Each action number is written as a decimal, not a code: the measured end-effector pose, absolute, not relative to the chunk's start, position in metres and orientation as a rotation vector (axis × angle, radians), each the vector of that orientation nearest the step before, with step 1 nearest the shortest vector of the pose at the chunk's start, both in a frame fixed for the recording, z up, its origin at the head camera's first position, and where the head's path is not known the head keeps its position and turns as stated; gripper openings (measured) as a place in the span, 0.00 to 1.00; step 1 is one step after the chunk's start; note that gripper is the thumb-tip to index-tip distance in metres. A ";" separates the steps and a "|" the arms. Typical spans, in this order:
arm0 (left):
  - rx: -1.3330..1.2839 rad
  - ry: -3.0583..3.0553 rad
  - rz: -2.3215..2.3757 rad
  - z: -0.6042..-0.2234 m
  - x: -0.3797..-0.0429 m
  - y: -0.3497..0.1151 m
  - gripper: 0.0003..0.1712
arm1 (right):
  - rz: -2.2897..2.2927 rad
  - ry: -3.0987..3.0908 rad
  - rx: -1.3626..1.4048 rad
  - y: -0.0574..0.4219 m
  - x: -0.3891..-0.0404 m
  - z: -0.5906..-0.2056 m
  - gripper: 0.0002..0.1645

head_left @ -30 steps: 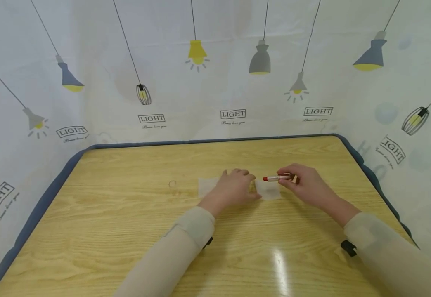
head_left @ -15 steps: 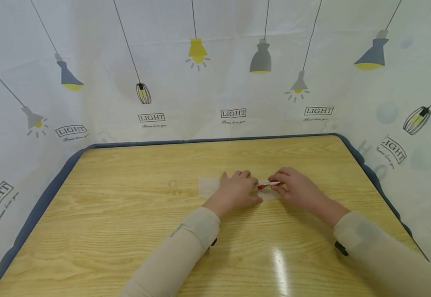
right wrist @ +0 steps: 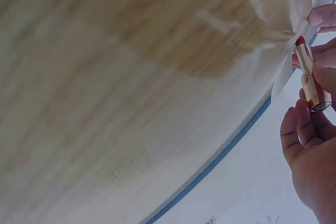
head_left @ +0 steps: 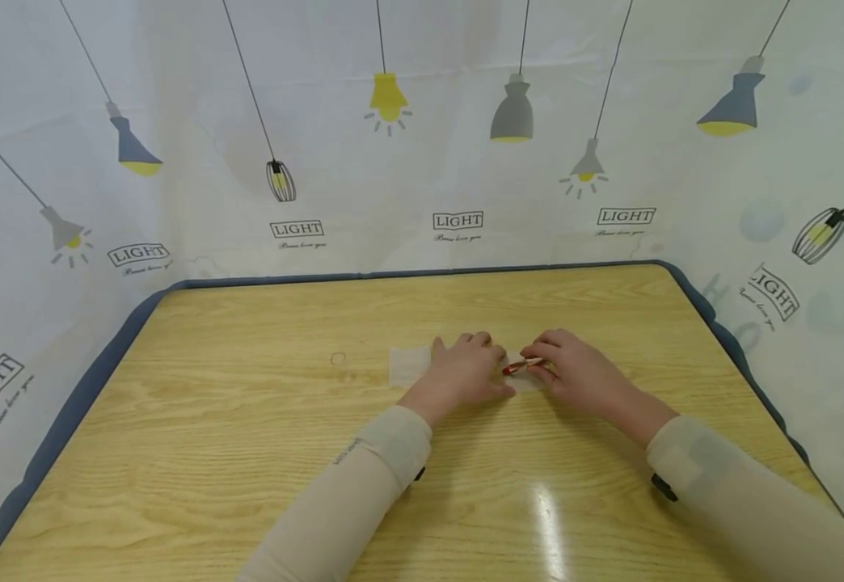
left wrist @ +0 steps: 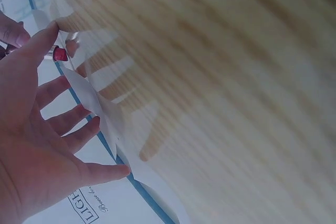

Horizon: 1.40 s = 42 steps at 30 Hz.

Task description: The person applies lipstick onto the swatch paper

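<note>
Head view: above the table (head_left: 211,420), left hand (head_left: 462,372) (fingers spread) and right hand (head_left: 584,369) (fingers pinching) lie at the paper (head_left: 407,366), over which the pinched lipstick (right wrist: 305,72) might snap at its tip (right wrist: 300,41) if pressed too hard.

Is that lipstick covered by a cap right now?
No, the lipstick shows its bare red tip while the right hand holds it.
</note>
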<state>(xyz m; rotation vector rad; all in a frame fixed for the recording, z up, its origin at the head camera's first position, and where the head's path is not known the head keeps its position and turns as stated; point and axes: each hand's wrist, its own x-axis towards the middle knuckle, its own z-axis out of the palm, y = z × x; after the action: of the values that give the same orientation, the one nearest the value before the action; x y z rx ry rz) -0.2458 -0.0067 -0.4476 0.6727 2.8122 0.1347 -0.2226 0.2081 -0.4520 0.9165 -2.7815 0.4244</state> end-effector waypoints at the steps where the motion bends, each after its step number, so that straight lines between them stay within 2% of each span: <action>1: 0.673 2.812 0.132 -0.447 -0.246 -0.007 0.34 | 0.424 -2.778 0.919 0.208 -0.223 -0.452 0.12; 12: 0.673 2.812 0.112 -0.445 -0.244 -0.006 0.34 | 0.451 -2.804 0.903 0.209 -0.223 -0.449 0.11; 29: 0.669 2.780 0.114 -0.442 -0.245 -0.008 0.40 | 0.476 -2.918 0.785 0.248 -0.223 -0.441 0.14; 42: 0.659 2.787 0.108 -0.441 -0.245 -0.006 0.40 | 0.480 -2.872 0.825 0.233 -0.226 -0.442 0.12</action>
<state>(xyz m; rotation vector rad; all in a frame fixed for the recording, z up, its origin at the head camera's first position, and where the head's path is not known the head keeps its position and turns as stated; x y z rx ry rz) -0.2453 -0.0062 -0.4415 0.6591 2.7867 0.1084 -0.2262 0.2329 -0.4416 0.8250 -2.8717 0.4801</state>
